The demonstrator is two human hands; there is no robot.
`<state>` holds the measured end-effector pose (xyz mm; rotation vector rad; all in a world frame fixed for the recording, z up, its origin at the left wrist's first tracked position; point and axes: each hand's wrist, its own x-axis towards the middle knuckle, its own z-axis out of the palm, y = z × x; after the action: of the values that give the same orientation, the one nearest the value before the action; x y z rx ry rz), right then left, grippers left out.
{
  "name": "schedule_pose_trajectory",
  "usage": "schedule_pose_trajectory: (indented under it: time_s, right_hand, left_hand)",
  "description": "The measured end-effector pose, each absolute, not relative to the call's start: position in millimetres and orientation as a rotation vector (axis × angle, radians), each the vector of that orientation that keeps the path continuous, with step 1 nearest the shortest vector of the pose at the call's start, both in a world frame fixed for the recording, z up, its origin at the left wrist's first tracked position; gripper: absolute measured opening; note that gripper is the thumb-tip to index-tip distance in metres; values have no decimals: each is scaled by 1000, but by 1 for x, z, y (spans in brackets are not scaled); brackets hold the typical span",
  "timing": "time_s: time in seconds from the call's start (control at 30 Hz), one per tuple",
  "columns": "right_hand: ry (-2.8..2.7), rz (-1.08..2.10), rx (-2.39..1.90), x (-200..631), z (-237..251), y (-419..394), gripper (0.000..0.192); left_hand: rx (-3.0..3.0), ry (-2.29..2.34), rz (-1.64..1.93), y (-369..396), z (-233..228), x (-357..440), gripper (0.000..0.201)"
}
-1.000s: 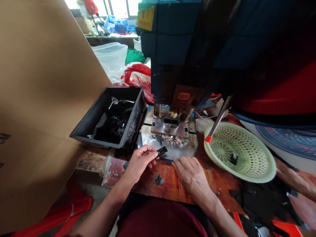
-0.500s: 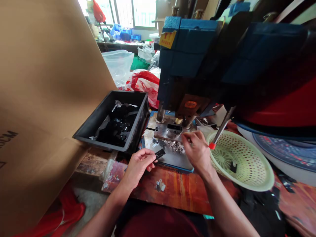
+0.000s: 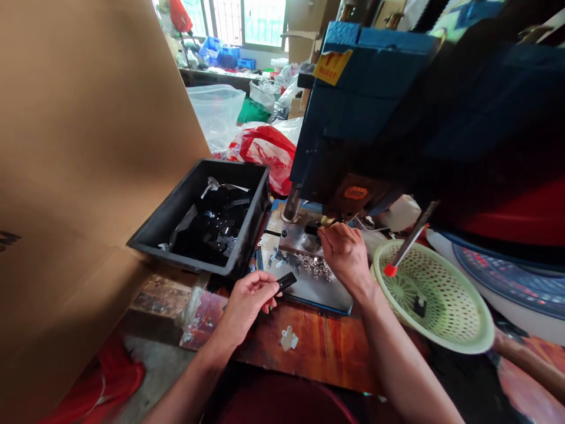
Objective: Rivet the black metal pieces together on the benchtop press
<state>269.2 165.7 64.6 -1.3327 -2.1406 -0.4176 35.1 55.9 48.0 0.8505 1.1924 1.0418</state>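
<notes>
Closest, at six o'clock from the middle of the view, flat silver bits (image 3: 289,339) lie on the wooden bench (image 3: 335,347). At seven o'clock the left hand (image 3: 252,297) pinches a flat black piece (image 3: 288,281) by one end, at the near edge of a metal plate (image 3: 318,293). A green basket (image 3: 461,297) sits far out at four o'clock. Tiny shiny bits (image 3: 315,266) are heaped on the plate at five o'clock. At four o'clock the right hand (image 3: 347,253), all bunched up, is at the metal block (image 3: 293,238); I cannot tell if it grips anything. A black bin (image 3: 248,227) is at nine o'clock, a blue machine (image 3: 353,112) between one and two, and a red-and-white bag (image 3: 267,150) at twelve
</notes>
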Motion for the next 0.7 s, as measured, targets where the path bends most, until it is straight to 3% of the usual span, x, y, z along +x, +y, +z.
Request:
schedule_pose_trajectory:
  time_s: [0.3,0.5,0.7]
  right_hand:
    - [-2531,-652,-1382,265,89,149,20]
    - [-2608,-613,-1415,262,97,147,16]
    - [-2531,-590,-1506,256,97,141,19]
  left_hand:
    - [1082,1244,893,43,42,27,20]
    - [1339,1286,647,18,36,12,18]
    - [1438,1455,655,8,29,-1,19]
